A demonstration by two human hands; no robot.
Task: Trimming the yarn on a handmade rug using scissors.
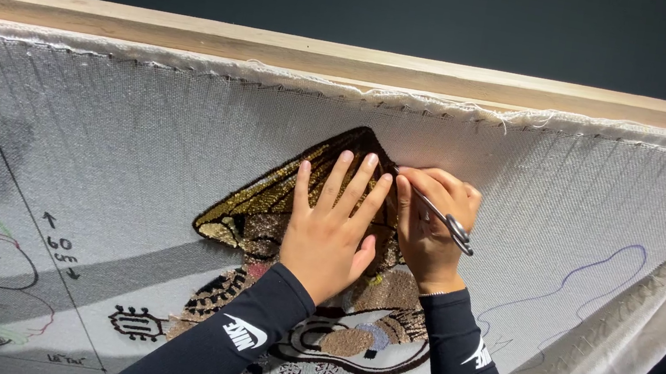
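Head view: the left hand point(331, 231) lies flat, fingers spread, on the tufted conical hat point(289, 189). The right hand point(431, 228) is closed around small scissors point(444, 219), at the hat's edge. The figure is largely tufted; surrounding cloth point(570, 187) carries only outlines.

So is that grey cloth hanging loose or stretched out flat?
Stretched flat across most of it: the grey cloth is fastened along the wooden bar. Only its right edge hangs in loose folds.

Gold-and-brown tufted hat point(279, 192), grey cloth point(138, 140)
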